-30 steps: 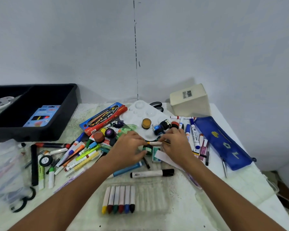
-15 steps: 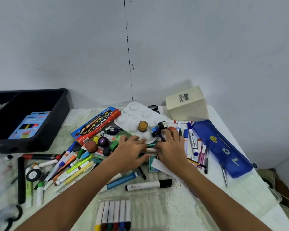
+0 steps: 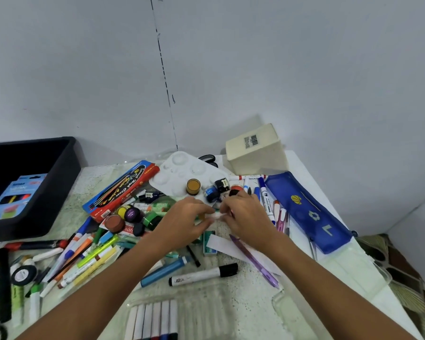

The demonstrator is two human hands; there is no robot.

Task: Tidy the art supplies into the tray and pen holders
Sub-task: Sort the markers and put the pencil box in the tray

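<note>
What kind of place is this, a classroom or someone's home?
Probably a home craft or study corner: a small white table against a bare wall, strewn with markers, a paint palette and a blue pencil case.

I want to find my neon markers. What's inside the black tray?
Inside the black tray lies one blue pack marked NEON, with bright colours showing on its front. The tray's left part is cut off by the picture's edge, so anything there can't be seen.

markers (image 3: pixel 84 251) crowd the left side
</note>
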